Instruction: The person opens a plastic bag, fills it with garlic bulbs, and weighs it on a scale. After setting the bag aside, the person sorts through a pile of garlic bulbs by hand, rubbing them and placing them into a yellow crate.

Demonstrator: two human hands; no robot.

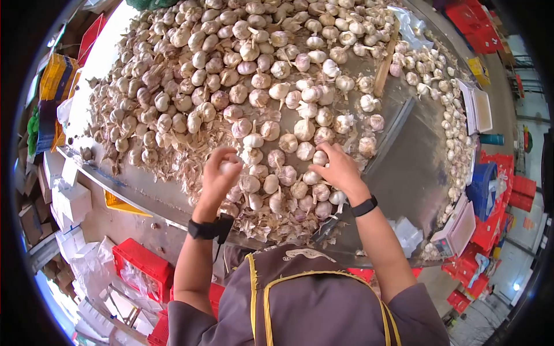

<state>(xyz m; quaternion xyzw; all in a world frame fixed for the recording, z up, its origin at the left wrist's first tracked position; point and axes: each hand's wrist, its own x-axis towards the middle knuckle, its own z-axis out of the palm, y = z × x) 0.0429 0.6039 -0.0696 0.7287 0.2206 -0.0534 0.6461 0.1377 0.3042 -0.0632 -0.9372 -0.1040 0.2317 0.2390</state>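
A wide heap of garlic bulbs (248, 52) with papery skins covers much of the metal table (398, 173). My left hand (216, 176) is raised over the near side of the heap, its fingers curled round a pale garlic bulb (230, 167) that is partly hidden by them. To the right, my right hand (341, 172) reaches in with thumb and fingers around a small garlic bulb (320, 157) among the others. Between both hands lie several loose bulbs. Shed garlic skins (271, 226) gather along the near edge.
A metal strip (392, 135) and a wooden slat (385, 63) divide the heap from another row of garlic (453, 138) on the right. White trays (476, 106) stand by the table's right edge. Red crates (141, 268) and white boxes (72, 199) sit on the floor at left.
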